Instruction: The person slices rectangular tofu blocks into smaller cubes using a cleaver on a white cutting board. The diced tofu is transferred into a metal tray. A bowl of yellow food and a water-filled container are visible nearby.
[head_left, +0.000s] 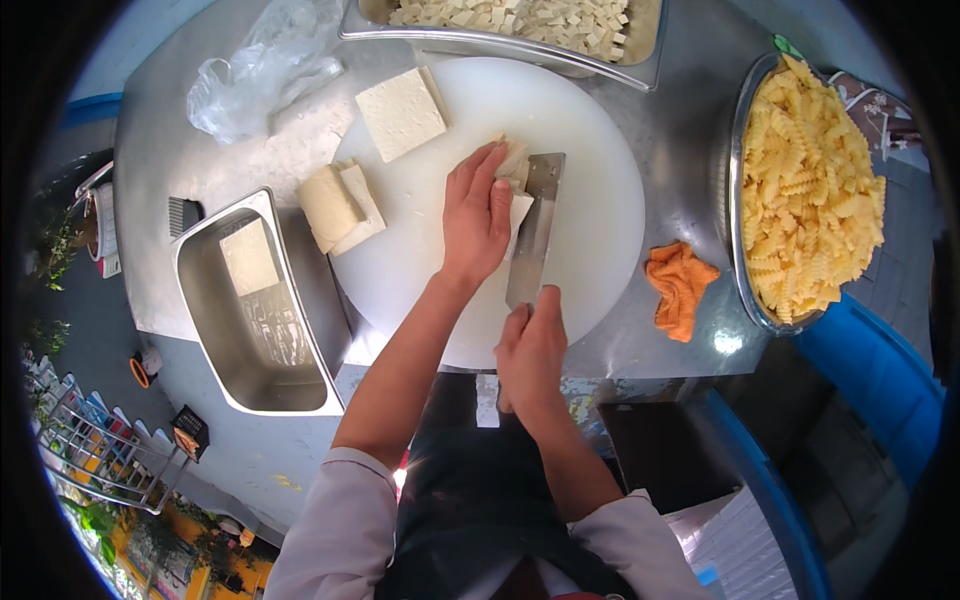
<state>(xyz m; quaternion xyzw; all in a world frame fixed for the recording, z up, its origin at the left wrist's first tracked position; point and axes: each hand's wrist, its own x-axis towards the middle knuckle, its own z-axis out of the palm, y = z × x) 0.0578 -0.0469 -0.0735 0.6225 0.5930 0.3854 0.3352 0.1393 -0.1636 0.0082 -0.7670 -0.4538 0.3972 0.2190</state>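
Observation:
My left hand (476, 214) lies over a partly cut piece of tofu (520, 206) on the round white cutting board (600, 225), holding it from the left. Its fingers hide part of the tofu. In my right hand (532, 349) is the handle of a cleaver (538, 225), whose wide blade stands along the tofu's right side. A thick square tofu slab (401, 112) sits at the board's upper left. Lower down, two more tofu pieces (337, 206) lean together at the left edge.
A steel pan (615, 73) of tofu cubes stands behind the board. At left, another deep pan (300, 330) holds a tofu slab (251, 257) and liquid. A plastic bag (259, 71) lies far left. An orange cloth (679, 289) and heaped crinkle-cut potatoes (806, 195) are at right.

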